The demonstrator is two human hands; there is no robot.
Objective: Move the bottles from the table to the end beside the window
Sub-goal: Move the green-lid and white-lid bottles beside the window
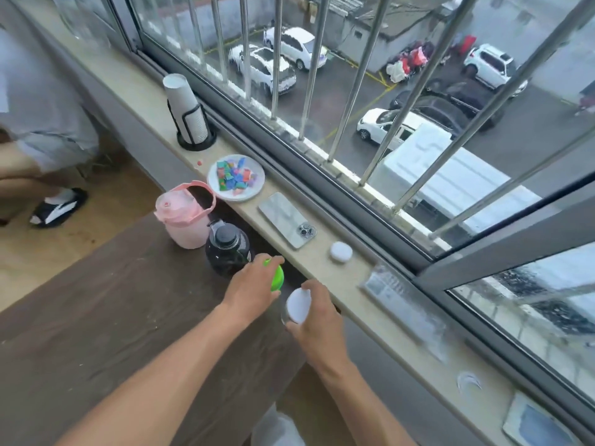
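Note:
On the dark wooden table (106,304), along its edge by the window sill, stand a pink bottle (185,217) with a handle and a dark bottle (227,249) with a black cap. My left hand (252,284) is closed over a green-capped bottle (277,278) just right of the dark one. My right hand (314,320) grips a white-capped bottle (297,305) at the table's window-side corner. Both hands hide most of the bottles they hold.
The beige sill (322,268) carries a cup stack in a black holder (190,114), a white plate of coloured pieces (236,177), a phone (286,218), a white earbud case (340,251) and clear packets. Window bars run behind. A seated person (38,130) is at left.

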